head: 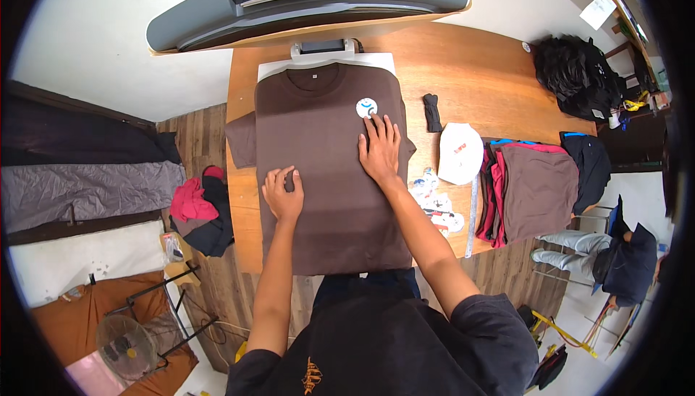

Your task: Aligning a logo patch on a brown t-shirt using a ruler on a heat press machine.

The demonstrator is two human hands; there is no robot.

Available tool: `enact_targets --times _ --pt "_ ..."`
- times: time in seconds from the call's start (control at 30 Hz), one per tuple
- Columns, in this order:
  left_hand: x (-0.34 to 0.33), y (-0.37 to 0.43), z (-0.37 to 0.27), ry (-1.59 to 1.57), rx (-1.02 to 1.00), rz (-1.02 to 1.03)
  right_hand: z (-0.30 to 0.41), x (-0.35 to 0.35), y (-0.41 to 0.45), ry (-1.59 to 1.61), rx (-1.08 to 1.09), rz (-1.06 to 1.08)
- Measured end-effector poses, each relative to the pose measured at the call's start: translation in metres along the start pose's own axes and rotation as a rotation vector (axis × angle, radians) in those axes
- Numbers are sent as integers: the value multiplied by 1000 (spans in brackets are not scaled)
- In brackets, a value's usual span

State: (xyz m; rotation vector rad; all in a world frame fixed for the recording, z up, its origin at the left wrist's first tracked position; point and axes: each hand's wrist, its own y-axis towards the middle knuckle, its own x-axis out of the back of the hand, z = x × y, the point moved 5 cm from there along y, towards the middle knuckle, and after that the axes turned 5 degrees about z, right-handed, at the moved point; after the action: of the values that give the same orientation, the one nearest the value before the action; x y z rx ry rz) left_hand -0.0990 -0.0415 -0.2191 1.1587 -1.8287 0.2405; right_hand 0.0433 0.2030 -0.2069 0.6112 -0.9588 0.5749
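Note:
A brown T-shirt [326, 146] lies spread over the white lower platen [380, 60] of a heat press, its collar toward the machine. On the shirt's upper right chest sits a round white transfer [367, 107] with blue and dark marks. The fingertips of my right hand [381, 149] reach the lower edge of this transfer, fingers spread and palm down. My left hand [283, 192] rests over the shirt's left middle, fingers loosely curved, thumb apart, nothing held. Above the far end, the grey upper part of the heat press [304, 2] is raised.
Right of the shirt are a small black folded item [431, 112], a white sheet bundle [460, 154], cut round transfers [440, 206], a metal ruler [472, 217] and stacked shirts [537, 189]. A black bag [581, 78] lies far right. A fan [127, 347] stands lower left; another person [619, 265] sits right.

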Motion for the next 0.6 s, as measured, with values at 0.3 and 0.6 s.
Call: enact_targets --times 0.3,0.6 --pt "1 -1 2 0 11 4 2 1 0 6 6 -24" --pt "2 -1 -1 11 -3 -8 0 -1 -1 4 5 -5"
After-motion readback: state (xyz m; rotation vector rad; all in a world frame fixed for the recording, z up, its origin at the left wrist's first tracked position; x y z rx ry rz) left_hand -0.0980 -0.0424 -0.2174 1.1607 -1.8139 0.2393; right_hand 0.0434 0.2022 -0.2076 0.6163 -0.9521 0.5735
